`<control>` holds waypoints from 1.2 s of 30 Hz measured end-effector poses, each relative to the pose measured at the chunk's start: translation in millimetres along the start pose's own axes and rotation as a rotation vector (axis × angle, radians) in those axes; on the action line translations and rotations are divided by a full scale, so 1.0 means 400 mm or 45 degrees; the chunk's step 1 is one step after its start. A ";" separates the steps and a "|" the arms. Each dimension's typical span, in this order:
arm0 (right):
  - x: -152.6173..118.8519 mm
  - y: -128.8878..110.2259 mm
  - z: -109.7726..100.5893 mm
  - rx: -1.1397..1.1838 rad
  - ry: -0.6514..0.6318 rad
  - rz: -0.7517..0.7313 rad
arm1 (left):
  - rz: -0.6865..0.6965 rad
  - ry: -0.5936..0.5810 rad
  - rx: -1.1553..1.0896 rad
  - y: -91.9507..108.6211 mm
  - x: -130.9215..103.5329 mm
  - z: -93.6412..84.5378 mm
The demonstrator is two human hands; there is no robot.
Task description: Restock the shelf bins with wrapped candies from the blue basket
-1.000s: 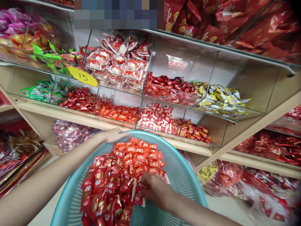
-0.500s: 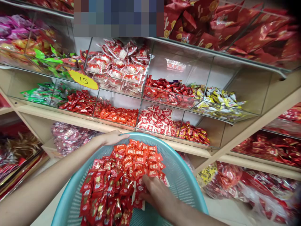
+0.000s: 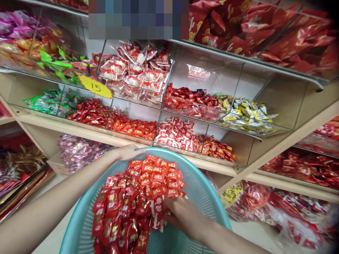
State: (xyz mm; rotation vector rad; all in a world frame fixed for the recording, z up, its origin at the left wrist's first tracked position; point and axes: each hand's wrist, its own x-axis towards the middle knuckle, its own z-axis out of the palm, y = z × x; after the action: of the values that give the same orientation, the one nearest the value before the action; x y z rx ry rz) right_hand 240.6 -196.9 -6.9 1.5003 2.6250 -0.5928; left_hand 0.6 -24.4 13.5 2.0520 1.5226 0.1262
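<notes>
A large teal plastic basket [image 3: 209, 183] with perforated sides is in front of me. My left hand [image 3: 127, 152] grips its far rim, the fingers partly hidden behind the edge. Inside lie wrapped candies in neat rows: dark red ones [image 3: 113, 208] on the left, orange-red ones [image 3: 156, 176] at the back, and red-and-white ones [image 3: 159, 208] near the middle. My right hand [image 3: 182, 217] is down in the basket, its fingers curled at the red-and-white candies. Its fingertips are partly hidden and slightly blurred.
Ahead stands a wooden shelf [image 3: 132, 139] with clear bins of wrapped candies [image 3: 176, 134]. A yellow price tag [image 3: 95, 86] reading 15 hangs on one bin. Bagged candies [image 3: 291, 218] lie low on the right, and a purplish bag [image 3: 79, 151] sits under the shelf.
My right hand has shifted slightly right and dips a little deeper beside the red-and-white candies. The left hand keeps its hold on the rim. The view has shifted slightly.
</notes>
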 end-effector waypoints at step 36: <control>0.356 0.149 -0.270 0.230 0.737 0.197 | 0.058 0.058 -0.103 -0.021 0.007 0.010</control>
State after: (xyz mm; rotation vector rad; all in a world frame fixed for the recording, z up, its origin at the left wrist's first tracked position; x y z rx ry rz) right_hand 230.7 -15.1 41.3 2.1903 2.8624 -0.4402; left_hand -4.1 -21.8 5.4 2.0329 1.4742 0.2490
